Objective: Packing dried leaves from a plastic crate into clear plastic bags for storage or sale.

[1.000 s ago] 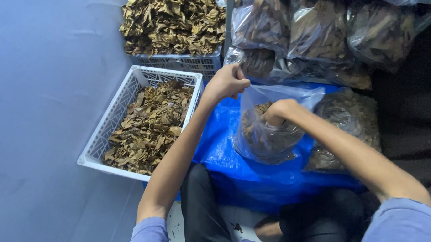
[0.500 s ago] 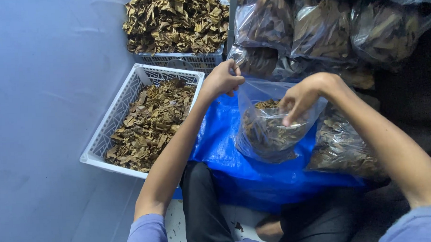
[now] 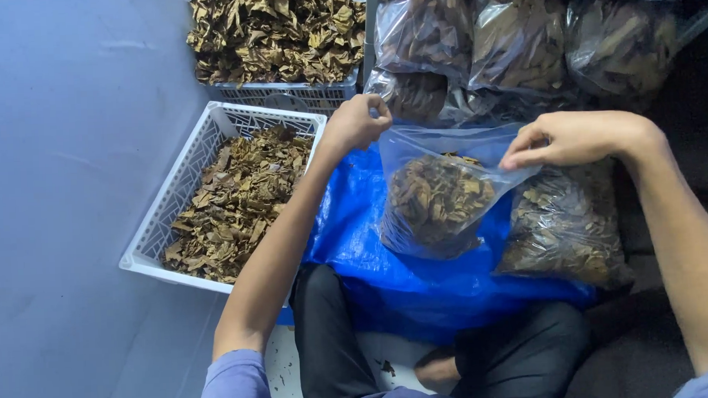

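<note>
Clear bag, part-filled with dried brown leaves, hung open-mouthed over blue tarp. Held at the top rim by both hands, between them and below them. Left hand closed in a pinch on the bag's upper left corner. Right hand closed in a pinch on the bag's upper right edge, thumb and fingers pressed together on the plastic. Mouth stretched between the two grips; leaves settled in the lower half.

Just right of the bag: second filled bag, lying on the tarp, touching or nearly touching it. Behind the bag: stacked bags of leaves. Left of the bag, past the left forearm: white crate part-full of crumbled leaves, on a grey floor. Behind that crate: second crate, heaped with larger leaves. Below the bag: crossed legs in dark trousers under the tarp's near edge.
</note>
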